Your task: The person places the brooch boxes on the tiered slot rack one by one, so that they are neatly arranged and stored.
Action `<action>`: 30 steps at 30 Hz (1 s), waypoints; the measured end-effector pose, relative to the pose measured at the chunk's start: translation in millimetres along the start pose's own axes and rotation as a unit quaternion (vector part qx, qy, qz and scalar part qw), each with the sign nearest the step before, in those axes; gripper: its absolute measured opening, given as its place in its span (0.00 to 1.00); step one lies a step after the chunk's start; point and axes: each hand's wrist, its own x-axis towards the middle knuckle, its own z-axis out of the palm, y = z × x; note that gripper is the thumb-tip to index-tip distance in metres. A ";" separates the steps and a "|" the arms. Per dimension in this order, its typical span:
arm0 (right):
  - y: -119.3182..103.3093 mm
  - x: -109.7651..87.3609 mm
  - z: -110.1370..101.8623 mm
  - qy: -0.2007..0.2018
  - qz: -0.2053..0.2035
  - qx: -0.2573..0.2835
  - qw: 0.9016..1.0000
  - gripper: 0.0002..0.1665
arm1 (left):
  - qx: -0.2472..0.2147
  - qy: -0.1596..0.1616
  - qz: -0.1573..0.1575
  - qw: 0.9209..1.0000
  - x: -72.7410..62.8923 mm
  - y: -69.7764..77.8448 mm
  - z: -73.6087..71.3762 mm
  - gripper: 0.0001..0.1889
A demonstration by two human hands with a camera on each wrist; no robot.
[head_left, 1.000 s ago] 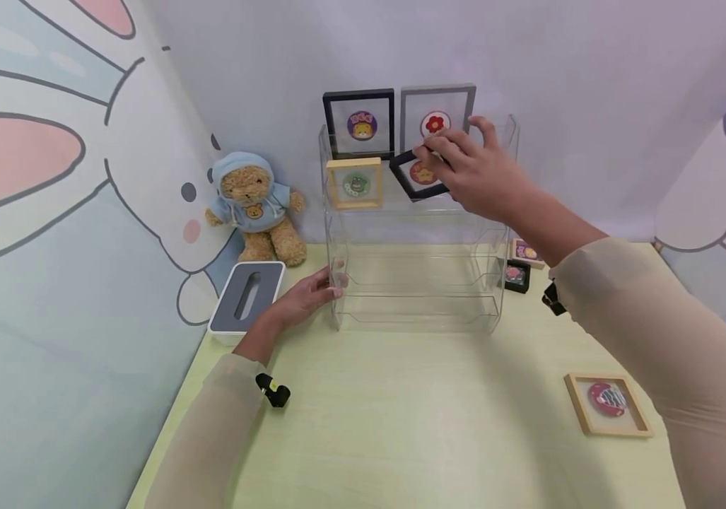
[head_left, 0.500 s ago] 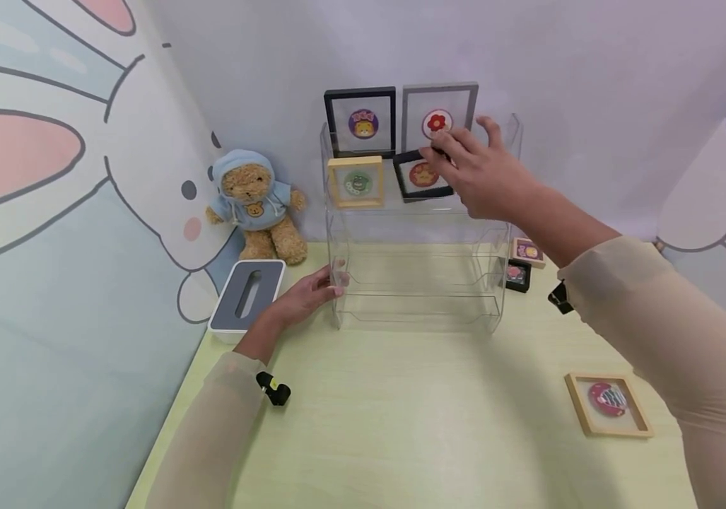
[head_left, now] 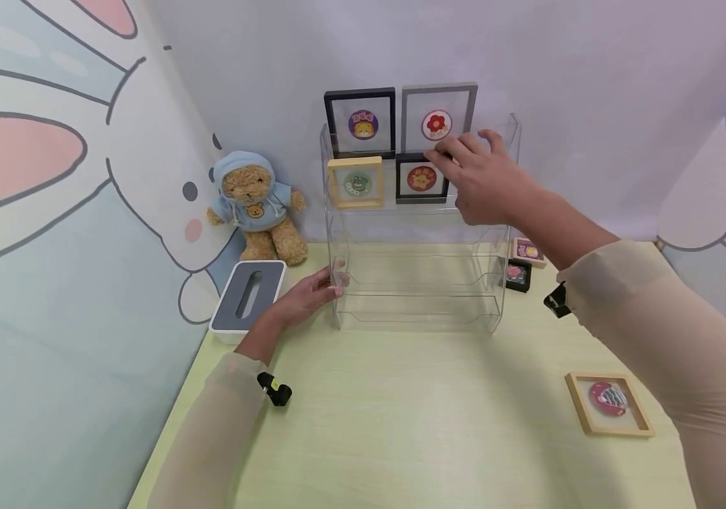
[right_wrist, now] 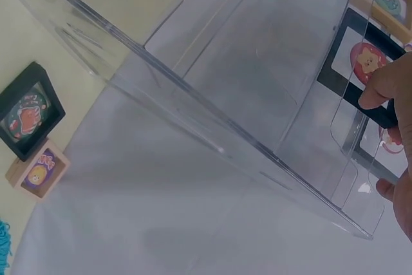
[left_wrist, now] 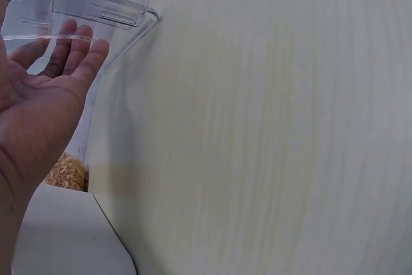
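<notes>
My right hand (head_left: 486, 180) pinches the upper right corner of a small black picture frame (head_left: 422, 179) with a red star badge. That frame stands upright on the second tier of a clear acrylic stepped rack (head_left: 416, 305), beside a small wooden frame (head_left: 356, 184) with a green badge. In the right wrist view, the thumb (right_wrist: 380, 88) lies over the black frame's front. Behind, on the top tier, are a larger black frame (head_left: 363, 125) and a grey frame (head_left: 437, 120). My left hand (head_left: 305, 300) rests at the rack's left side with its fingers loosely extended.
A white box with a grey slotted lid (head_left: 247, 297) lies left, near a teddy bear (head_left: 257, 205) in a blue hoodie. Right of the rack are a small black frame (head_left: 517, 275) and a small wooden one (head_left: 528, 252). A wooden frame (head_left: 609, 404) lies flat at front right.
The small black frame has turned from tilted to upright on the second tier, in my right hand's grip. The left hand has stayed at the rack's side.
</notes>
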 end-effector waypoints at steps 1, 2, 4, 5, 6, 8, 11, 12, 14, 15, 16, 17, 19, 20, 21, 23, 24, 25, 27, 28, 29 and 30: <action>0.5 -1.3 0.6 0.010 -0.001 0.005 1.000 0.46 | -0.001 0.000 0.000 1.000 0.0 0.4 0.1 0.39; 1.2 -2.4 1.4 0.021 -0.003 0.011 1.000 0.46 | -0.002 0.000 -0.001 1.000 0.0 0.9 0.1 0.39; 2.6 -5.0 2.8 0.040 -0.006 0.020 0.999 0.46 | -0.001 -0.001 -0.002 1.000 0.1 1.8 0.4 0.39; 3.2 -6.1 3.2 0.048 -0.007 0.026 0.998 0.46 | 0.000 -0.001 -0.003 1.000 0.3 1.7 0.2 0.39; 3.9 -7.2 3.5 0.055 -0.008 0.030 0.998 0.46 | 0.002 -0.001 -0.003 1.000 0.2 2.2 0.2 0.39; 5.2 -9.5 3.9 0.067 -0.010 0.039 0.997 0.46 | 0.003 -0.001 -0.004 1.000 0.5 2.6 0.3 0.39; 7.9 -13.6 3.4 0.088 -0.016 0.052 0.995 0.46 | 0.005 -0.001 -0.003 1.000 0.7 3.1 0.6 0.39; 9.1 -15.2 3.3 0.099 -0.020 0.055 0.993 0.46 | 0.007 -0.001 -0.003 1.000 0.8 3.0 0.7 0.39; 12.1 -19.0 3.3 0.120 -0.028 0.061 0.991 0.46 | 0.010 0.000 -0.002 1.000 1.1 2.6 0.7 0.39; 13.9 -21.2 3.5 0.129 -0.031 0.061 0.989 0.46 | 0.014 0.001 -0.002 1.000 1.2 2.6 0.6 0.39; 15.8 -23.7 4.0 0.137 -0.034 0.063 0.988 0.46 | 0.014 0.002 -0.001 1.000 1.4 2.3 0.6 0.39; 17.4 -26.3 4.1 0.142 -0.034 0.064 0.987 0.46 | 0.013 0.001 0.000 1.000 1.7 2.0 0.6 0.39; 20.8 -32.6 5.0 0.148 -0.034 0.064 0.986 0.47 | 0.012 0.002 0.000 1.000 1.8 1.8 0.7 0.39; 22.4 -36.4 5.6 0.148 -0.032 0.065 0.986 0.47 | 0.010 0.002 0.000 1.000 1.9 1.8 0.8 0.39; 23.9 -40.4 6.7 0.149 -0.030 0.066 0.986 0.47 | 0.009 0.002 0.000 1.000 1.9 1.8 0.9 0.39; 26.5 -49.2 9.3 0.149 -0.025 0.069 0.986 0.47 | 0.006 0.000 0.000 1.000 1.9 1.4 1.1 0.39; 27.8 -54.0 11.1 0.150 -0.024 0.071 0.986 0.47 | 0.005 0.000 0.000 1.000 1.7 1.2 1.1 0.39; 28.7 -58.9 12.8 0.151 -0.021 0.075 0.986 0.48 | 0.003 0.000 0.000 1.000 1.7 1.0 1.1 0.39; 30.7 -68.6 16.6 0.156 -0.018 0.084 0.984 0.49 | 0.002 0.000 0.001 1.000 1.2 0.3 0.7 0.39; 31.6 -73.5 18.3 0.158 -0.015 0.087 0.983 0.50 | 0.001 -0.001 0.001 1.000 1.0 -0.2 0.5 0.39; 32.5 -78.4 20.0 0.161 -0.012 0.089 0.983 0.50 | 0.000 0.000 0.001 1.000 0.7 -0.6 0.3 0.39; 33.8 -83.1 21.7 0.165 -0.010 0.091 0.982 0.50 | 0.000 0.000 0.001 1.000 0.4 -1.1 0.0 0.39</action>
